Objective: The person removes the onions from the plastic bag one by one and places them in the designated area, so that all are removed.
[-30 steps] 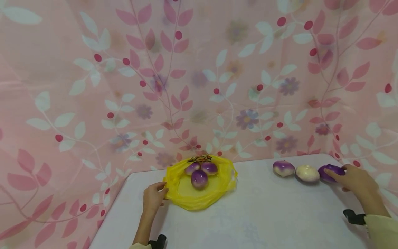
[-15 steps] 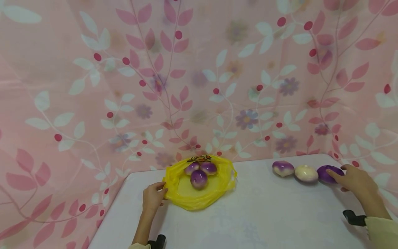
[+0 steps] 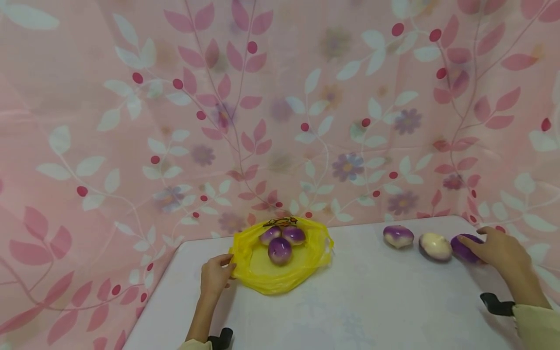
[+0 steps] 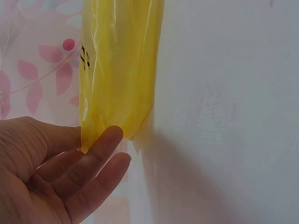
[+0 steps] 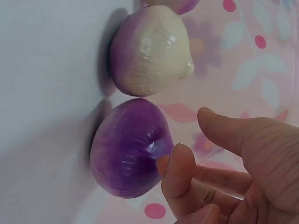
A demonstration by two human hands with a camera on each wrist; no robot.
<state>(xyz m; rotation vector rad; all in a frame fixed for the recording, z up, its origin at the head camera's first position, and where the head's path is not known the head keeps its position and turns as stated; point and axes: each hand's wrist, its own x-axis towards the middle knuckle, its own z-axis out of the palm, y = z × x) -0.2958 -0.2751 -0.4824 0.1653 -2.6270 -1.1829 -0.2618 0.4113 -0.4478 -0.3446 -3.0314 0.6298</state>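
White worktop (image 3: 358, 301), faint blue-grey pattern on the surface. Yellow plastic bag (image 3: 275, 288) lies left of centre toward the far edge, mouth spread wide. Well apart, near the right end, in a row: purple-and-white vegetable (image 3: 398, 236), small gap, cream-topped vegetable (image 3: 435, 246), then purple vegetable (image 3: 465, 248) just beside it, contact unclear.

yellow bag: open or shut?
Open. In the head view the yellow plastic bag gapes wide, showing three purple-and-white vegetables inside; the left hand pinches its edge.
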